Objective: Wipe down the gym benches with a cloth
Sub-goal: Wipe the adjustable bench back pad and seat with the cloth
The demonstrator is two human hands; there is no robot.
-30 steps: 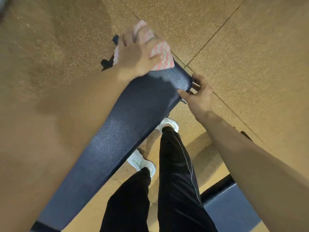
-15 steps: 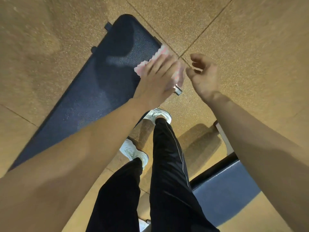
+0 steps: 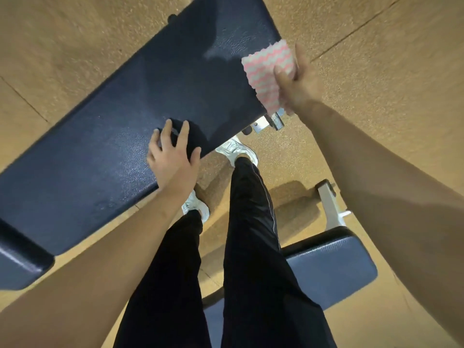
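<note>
A long dark blue padded bench (image 3: pixel 130 116) runs diagonally from lower left to upper centre. My right hand (image 3: pixel 298 84) grips a pink-and-white wavy-striped cloth (image 3: pixel 267 71) at the bench's right edge, near its far end, with the thumb over the cloth. My left hand (image 3: pixel 173 156) rests with spread fingers on the near edge of the pad, holding nothing. A damp streak shows on the pad beside the cloth.
My legs in black trousers and white shoes (image 3: pixel 236 149) stand between this bench and a second blue pad (image 3: pixel 329 267) at lower right. A metal bracket (image 3: pixel 266 124) sticks out under the bench edge. A white frame leg (image 3: pixel 330 204) lies on the speckled tan floor.
The cloth passed from my left hand to my right hand. My left hand came back down the bench and now rests on its near edge.
</note>
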